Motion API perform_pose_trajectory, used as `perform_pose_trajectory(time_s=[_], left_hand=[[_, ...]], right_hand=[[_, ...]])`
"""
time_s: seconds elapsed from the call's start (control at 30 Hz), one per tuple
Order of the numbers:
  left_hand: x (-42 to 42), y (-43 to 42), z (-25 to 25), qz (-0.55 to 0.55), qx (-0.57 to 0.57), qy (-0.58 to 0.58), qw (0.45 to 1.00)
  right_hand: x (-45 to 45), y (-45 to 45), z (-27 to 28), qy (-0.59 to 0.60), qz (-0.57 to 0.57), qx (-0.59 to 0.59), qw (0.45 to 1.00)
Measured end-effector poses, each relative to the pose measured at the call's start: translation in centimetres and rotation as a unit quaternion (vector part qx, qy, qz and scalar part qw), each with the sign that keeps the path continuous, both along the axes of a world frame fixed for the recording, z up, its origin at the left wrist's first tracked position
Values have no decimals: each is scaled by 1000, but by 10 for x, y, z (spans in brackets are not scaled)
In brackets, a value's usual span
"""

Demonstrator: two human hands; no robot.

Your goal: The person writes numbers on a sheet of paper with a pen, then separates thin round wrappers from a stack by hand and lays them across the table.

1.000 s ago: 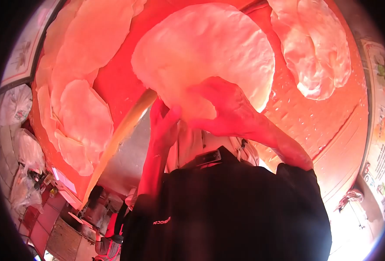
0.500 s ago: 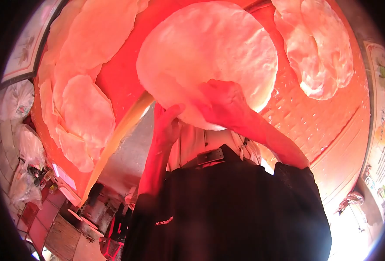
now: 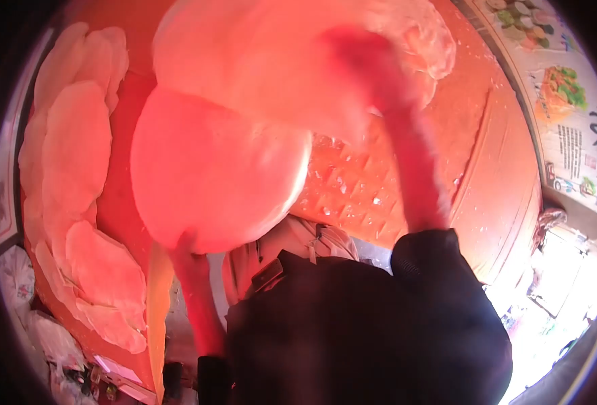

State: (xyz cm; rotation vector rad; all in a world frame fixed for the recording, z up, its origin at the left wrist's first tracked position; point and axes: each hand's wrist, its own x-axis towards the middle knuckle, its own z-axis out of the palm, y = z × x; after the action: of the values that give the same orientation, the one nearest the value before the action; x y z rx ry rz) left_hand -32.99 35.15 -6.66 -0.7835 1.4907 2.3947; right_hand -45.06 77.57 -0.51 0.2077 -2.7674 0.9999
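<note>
Red glare, apparent motion blur, fisheye edges.

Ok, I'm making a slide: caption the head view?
Left hand and right hand handle thin dough over red-lit table.

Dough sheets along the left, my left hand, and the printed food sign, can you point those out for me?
Dough sheets (image 3: 75,148): head view, a large sheet mid-row.
Left hand (image 3: 188,247): head view, just beyond the wrist.
Printed food sign (image 3: 563,89): head view, on a food picture.

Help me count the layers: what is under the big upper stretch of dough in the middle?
Beneath the lower edge of the upper dough, a rounded dough section shows. The rest is covered; I cannot tell whether they are one folded sheet.
</note>
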Motion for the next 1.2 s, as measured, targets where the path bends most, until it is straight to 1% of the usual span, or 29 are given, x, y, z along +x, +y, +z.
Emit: perform_pose_trajectory(time_s=[0.03,0.07,0.1,0.13,0.17,0.2,0.27,0.3,0.33,0.37,0.4,0.47,0.53,0.57,0.6,0.63,0.67,0.7,0.73,0.77,0.8,0.83,0.87,0.9,0.97,1.0,1.03,1.13,1.2], left_hand=[[-1,-8,4,-9,-4,-4,1000],[-4,-17,7,-17,-8,-5,1000],[-8,-29,10,-22,-1,-10,1000],[-12,-43,12,-27,6,-16,1000],[-13,-45,13,-22,24,-19,999],[-13,-47,14,-18,43,-22,999],[-12,-45,13,15,106,-21,994],[-3,-55,-4,-6,141,-16,990],[12,-75,-34,-25,176,-9,984],[20,-86,-49,-43,211,-2,977],[20,-84,-48,-45,195,-9,980],[24,-67,-40,-44,167,-26,985],[23,-51,-24,-60,185,37,980],[19,-43,-15,-69,192,69,977],[15,-37,-9,-82,171,79,979],[9,-32,-3,-92,146,89,981],[4,-27,4,-98,117,98,983],[1,-18,11,-84,103,100,986],[-4,-8,19,-68,87,101,989],[-9,1,29,-86,63,127,986],[-15,10,35,-106,44,151,982],[-19,12,36,-113,25,137,984],[-22,13,37,-124,10,124,984],[-23,13,39,-129,17,113,985],[-25,15,43,-134,37,93,986],[-24,14,43,-131,40,95,986],[-23,14,44,-130,42,96,986],[-18,8,39,-114,49,74,989],[-16,9,38,-92,51,56,993]], right_hand=[[9,12,43,-43,-92,-107,989],[19,51,53,-10,-136,7,991],[29,70,62,-18,-231,-234,944],[40,88,71,-25,-309,-459,832],[55,125,61,-10,-319,-454,832],[75,162,39,4,-329,-449,831],[120,202,-5,48,-344,-477,807],[147,236,-40,14,-380,-471,796],[168,258,-78,-20,-412,-463,784],[184,252,-112,-13,-459,-519,721],[194,239,-128,-6,-499,-570,652],[214,190,-118,-195,-551,-547,599],[207,128,-107,-307,-460,-514,655],[190,85,-95,-297,-418,-467,720],[171,40,-81,-285,-372,-419,778],[153,4,-70,-272,-240,-404,840],[127,-42,-44,-296,-184,-399,848],[108,-87,-30,-249,-92,-421,867],[90,-123,-2,-321,-23,-346,881],[80,-158,18,-335,32,-302,892],[74,-179,12,-274,85,-259,922],[68,-196,7,-207,134,-213,946],[64,-207,5,-134,176,-164,961],[63,-213,5,-144,153,-180,961],[54,-199,3,-287,148,-285,902],[52,-197,2,-359,139,-331,862],[51,-200,1,-353,124,-317,872],[55,-212,-18,-317,137,-342,874],[62,-227,-22,-176,183,-199,946]])
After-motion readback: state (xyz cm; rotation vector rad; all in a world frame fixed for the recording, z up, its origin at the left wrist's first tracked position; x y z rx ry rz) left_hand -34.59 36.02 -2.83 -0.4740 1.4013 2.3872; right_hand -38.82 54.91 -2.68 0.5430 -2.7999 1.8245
